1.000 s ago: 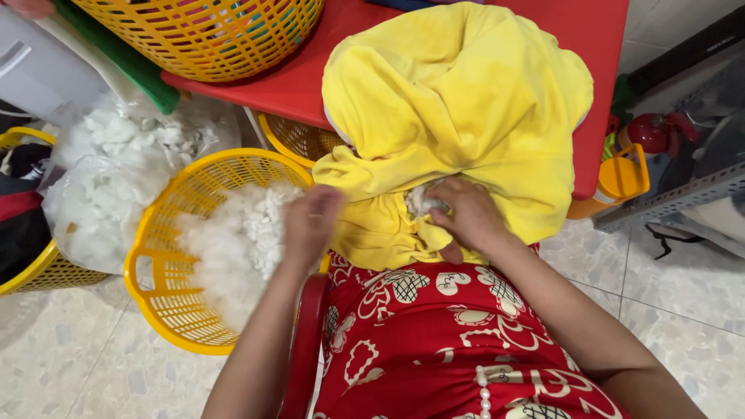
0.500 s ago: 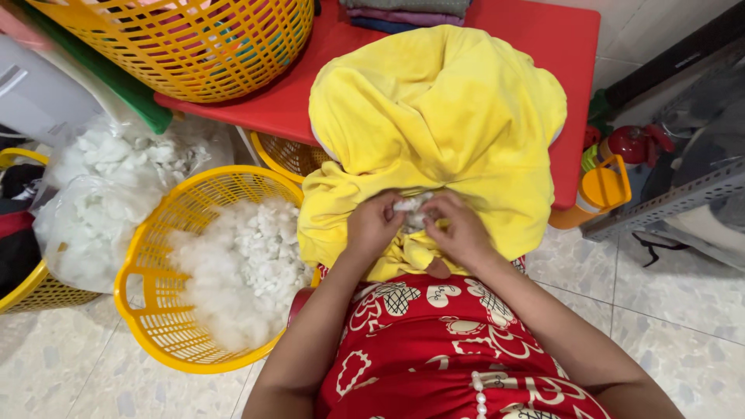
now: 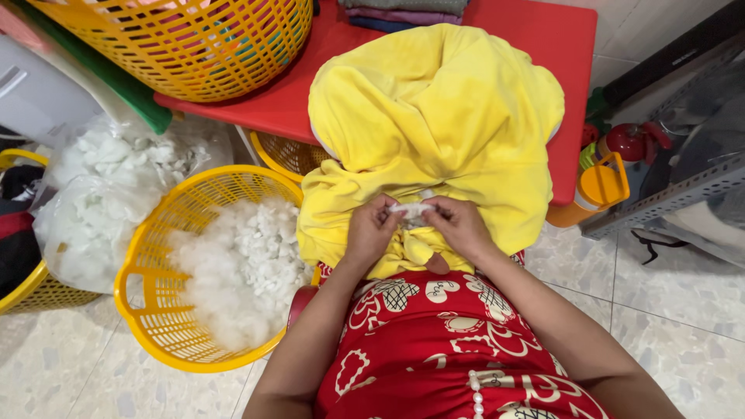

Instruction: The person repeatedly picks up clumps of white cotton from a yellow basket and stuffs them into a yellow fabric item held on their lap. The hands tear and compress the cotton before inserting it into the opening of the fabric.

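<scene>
I see a small wad of white stuffing (image 3: 411, 209) pinched between both hands at the opening of the yellow plush cover (image 3: 434, 132), which droops off the red tabletop (image 3: 574, 46) onto my lap. The left hand (image 3: 371, 230) and right hand (image 3: 459, 226) have fingers closed narrow on the wad. I judge this the stuffing step; pushing the wad in comes next. More filling sits in the yellow basket (image 3: 147, 256) at left. The tabletop edge is close ahead; open floor lies right.
</scene>
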